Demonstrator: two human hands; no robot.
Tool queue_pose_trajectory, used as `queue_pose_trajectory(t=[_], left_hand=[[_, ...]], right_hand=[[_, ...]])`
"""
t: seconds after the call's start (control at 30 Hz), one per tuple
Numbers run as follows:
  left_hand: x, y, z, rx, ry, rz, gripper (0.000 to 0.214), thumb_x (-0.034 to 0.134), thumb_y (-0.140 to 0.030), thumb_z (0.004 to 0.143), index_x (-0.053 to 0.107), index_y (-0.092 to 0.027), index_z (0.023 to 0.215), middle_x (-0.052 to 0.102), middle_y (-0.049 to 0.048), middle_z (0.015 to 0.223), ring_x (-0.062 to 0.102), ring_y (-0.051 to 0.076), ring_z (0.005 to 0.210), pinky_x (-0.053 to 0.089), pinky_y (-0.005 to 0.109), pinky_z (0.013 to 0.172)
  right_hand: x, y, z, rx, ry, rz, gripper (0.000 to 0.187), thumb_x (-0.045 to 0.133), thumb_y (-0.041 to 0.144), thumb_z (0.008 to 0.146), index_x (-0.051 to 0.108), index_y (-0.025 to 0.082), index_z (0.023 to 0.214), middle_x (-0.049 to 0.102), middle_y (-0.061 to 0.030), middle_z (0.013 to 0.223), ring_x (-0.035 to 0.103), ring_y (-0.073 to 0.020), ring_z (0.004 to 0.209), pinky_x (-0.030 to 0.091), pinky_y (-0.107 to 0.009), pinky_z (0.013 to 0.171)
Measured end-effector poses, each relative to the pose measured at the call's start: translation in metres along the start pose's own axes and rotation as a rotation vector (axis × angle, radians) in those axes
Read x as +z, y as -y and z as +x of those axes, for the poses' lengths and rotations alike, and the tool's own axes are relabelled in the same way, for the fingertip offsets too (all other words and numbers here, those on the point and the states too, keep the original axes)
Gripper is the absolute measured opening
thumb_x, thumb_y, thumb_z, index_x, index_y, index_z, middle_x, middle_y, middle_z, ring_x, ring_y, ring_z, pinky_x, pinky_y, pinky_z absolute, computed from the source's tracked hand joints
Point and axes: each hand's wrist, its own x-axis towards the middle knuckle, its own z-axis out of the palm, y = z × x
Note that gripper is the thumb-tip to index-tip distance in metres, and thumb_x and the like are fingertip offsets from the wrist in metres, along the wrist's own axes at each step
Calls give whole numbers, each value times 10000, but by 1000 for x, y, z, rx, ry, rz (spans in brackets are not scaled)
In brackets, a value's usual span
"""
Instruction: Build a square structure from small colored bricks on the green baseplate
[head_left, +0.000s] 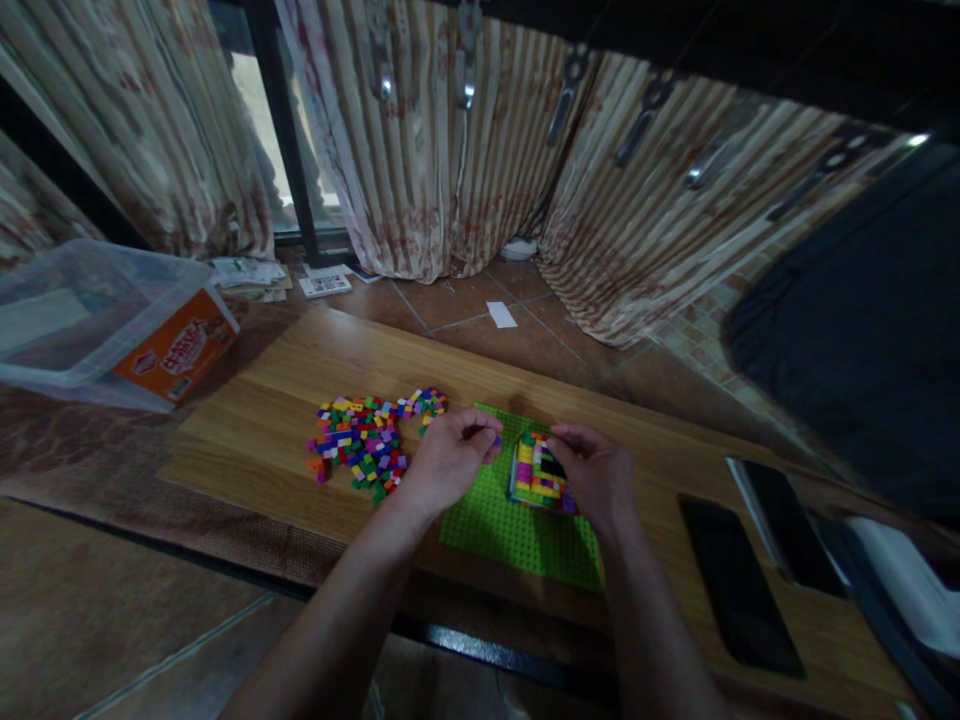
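Observation:
On a green studded baseplate [517,535] stands a low, walled structure of coloured toy bricks [534,480], in yellow, red, green, white and purple. My left hand [450,455] is just left of it, over the plate's edge, thumb and fingers pinched on a small blue toy brick [497,440], partly hidden. My right hand [600,475] is at the structure's right side, its fingers closed on the upper right corner and covering part of it. Left of my left hand lies a loose pile of small toy bricks [360,440] in many colours.
The wooden board [277,390] carries all this. A dark phone-like slab [739,585] and another dark device [795,525] lie on its right. A clear plastic bin [90,320] with an orange label stands at the left. Striped curtains [420,150] hang behind; papers [251,275] lie on the floor.

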Motion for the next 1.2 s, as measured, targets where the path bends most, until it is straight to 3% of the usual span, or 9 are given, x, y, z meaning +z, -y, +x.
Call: queue_pose_trajectory(t=[0.3,0.5,0.73,0.93,1.2], left_hand=[[4,9,3,-4,10,-2,73,588,-154,740,658,-142,727,599,-26,592,548,92,541,435,209,548],[11,15,2,6,26,40,77,606,-182,745,670,-151,775,634,-10,634,596,119,604,464,229,589],[16,4,-2,-4,41,-81,129,674,-231,711,657,-126,785,638,-11,634,538,86,538,434,205,526],[13,2,-3,-46,36,-84,215,706,-278,692,652,-112,820,633,-8,584,545,88,511,411,185,465],[14,-1,-5,-86,19,-63,214,690,-288,722,641,-114,837,674,20,659,629,113,570,418,173,465]], right_hand=[[1,10,-3,11,-14,-58,207,649,299,714,709,175,869,744,-60,748,687,-219,696,524,-354,697],[-2,14,-17,-131,-171,-31,223,586,352,818,722,188,885,738,-74,894,669,-229,849,497,-371,813],[8,40,-35,-314,175,41,150,627,274,844,721,228,952,708,-29,889,642,-185,856,483,-322,802],[15,39,-34,-266,151,28,95,639,208,839,723,221,881,698,-25,859,635,-171,778,484,-310,737],[5,38,-32,-469,193,-211,185,533,243,916,716,219,902,687,-51,871,602,-202,860,457,-341,790]])
